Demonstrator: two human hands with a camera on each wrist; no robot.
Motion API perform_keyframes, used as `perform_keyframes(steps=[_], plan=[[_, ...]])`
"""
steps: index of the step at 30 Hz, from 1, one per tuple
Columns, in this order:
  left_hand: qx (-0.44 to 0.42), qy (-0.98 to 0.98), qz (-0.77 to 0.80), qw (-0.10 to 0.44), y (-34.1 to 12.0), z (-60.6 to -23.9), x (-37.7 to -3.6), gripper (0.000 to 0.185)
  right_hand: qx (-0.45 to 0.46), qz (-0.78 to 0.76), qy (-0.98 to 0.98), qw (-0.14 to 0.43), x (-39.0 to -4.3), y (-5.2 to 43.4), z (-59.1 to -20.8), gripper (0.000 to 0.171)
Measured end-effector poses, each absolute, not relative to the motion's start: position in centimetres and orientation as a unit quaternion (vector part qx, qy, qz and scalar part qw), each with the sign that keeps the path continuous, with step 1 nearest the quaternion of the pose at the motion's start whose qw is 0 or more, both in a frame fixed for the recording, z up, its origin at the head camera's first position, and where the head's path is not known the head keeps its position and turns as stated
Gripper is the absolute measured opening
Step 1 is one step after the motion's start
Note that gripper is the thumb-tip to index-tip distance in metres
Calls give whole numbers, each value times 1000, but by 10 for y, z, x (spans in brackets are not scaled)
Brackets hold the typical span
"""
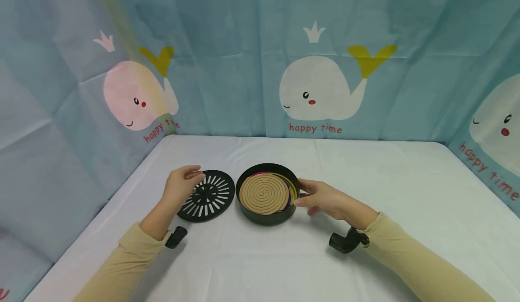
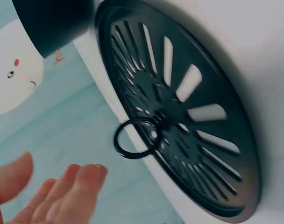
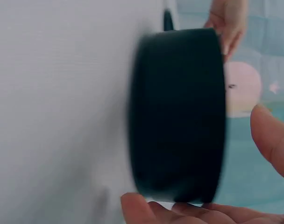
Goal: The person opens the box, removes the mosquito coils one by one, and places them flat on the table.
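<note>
At frame centre, the right hand point(image 1: 325, 200) seemingly touches the black tin point(image 1: 268, 193) loosely, unclenched; the left hand point(image 1: 180, 187) hovers released over the slotted lid point(image 1: 209, 197).

A table point(image 1: 406, 189) covered in white cloth is enclosed on three sides by a pale blue fabric backdrop point(image 1: 243, 44). White whales point(image 1: 317, 90) with yellow tails are printed on it above red "happy time" lettering. Creases are seen across the backdrop.
</note>
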State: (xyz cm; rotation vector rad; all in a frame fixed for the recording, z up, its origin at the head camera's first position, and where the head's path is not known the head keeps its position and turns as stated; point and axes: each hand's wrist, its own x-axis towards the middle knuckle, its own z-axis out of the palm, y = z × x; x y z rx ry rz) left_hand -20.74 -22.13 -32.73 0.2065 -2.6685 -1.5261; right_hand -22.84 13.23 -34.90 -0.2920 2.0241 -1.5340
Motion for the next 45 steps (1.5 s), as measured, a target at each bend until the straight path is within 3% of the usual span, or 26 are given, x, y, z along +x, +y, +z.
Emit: perform_keyframes(steps=[4, 11, 18, 29, 45], plan=[[10, -871, -490, 21, -210, -324, -205, 49, -125, -591, 747, 278, -229, 137, -335, 73], [-93, -872, -476, -63, -193, -327, -205, 78, -132, -630, 726, 241, -232, 136, -315, 65], [-157, -864, -465, -115, -176, -339, -212, 102, -128, -671, 684, 256, -238, 122, -320, 64], [-154, -885, -412, -151, -166, -356, -221, 119, -125, -688, 656, 285, -244, 106, -330, 64], [-135, -894, -401, -145, -162, -352, -219, 116, -127, -689, 651, 292, -244, 105, -329, 64]])
